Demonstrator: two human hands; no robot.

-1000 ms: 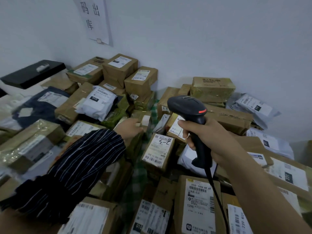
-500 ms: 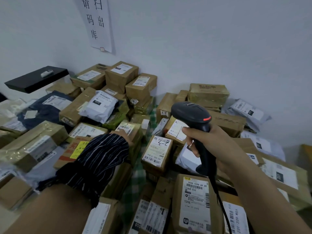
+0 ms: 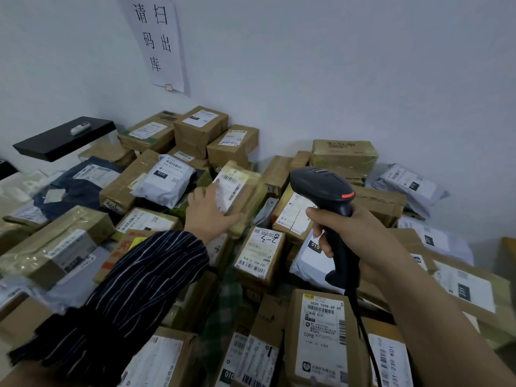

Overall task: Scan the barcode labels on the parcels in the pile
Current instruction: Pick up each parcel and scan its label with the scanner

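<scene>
Our right hand [image 3: 351,233] is curled tight round the handle of the black scanner [image 3: 321,188]. Its head is held up over the pile [image 3: 343,157] and aimed away from us, so the beam can fall on whatever we bring in front of it. Just left of the scanner head, our left hand [image 3: 212,210] grips a tape-wrapped parcel [image 3: 245,196] by its near corner, thumb along the lower edge. The parcel is tipped up out of the heap so that its barcode label [image 3: 233,181] faces the scanner rather than lying flat. We judge this parcel is the one being presented for a read. The glossy tape over the label may glare, which would explain the tilt. The scanner's cable [image 3: 365,331] trails down toward us from the handle, across the boxes below it. Directly under the scanner sits a small box with a handwritten label [image 3: 259,255], face up and easy to reach
</scene>
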